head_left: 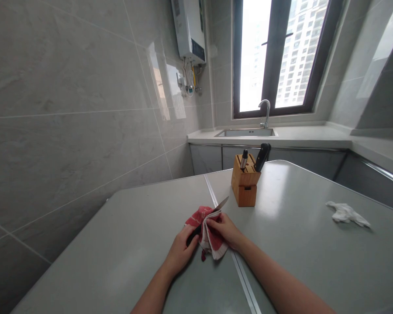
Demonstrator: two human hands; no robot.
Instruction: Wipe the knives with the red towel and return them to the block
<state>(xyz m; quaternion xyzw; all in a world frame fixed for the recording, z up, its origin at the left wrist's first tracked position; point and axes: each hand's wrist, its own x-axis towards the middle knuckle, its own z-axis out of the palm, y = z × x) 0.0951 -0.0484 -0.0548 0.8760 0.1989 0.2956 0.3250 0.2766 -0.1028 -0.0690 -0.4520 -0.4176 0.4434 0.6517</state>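
Grey tabletop (144, 244), smooth and glossy, split by a metal seam down the middle; likely slick under anything set on it.

Wooden knife block (245, 185) standing upright just beyond the hands, right of the seam, with two handles poking out of the slots. Probably solid and heavy enough to stay put.

Red-and-white cloth (209, 233) bunched over the seam, near the tabletop's centre, wrapped round the blade. Soft, limp, light; gives grip and padding between skin and steel, but only where folded thick.

Knife (212, 213) lying across the cloth, tip pointing up and right towards the block, dark handle down and left. Stiff, thin, sharp along the edge, likely slippery if wet. Safest hold on the handle, with the spine side pinched through the cloth, never the edge.

Left hand (181, 250) closed round the dark handle. Right hand (225, 229) closed on the cloth, pinching it against the blade.

Crumpled white tissue (347, 213) well apart to the right: weightless, flimsy.
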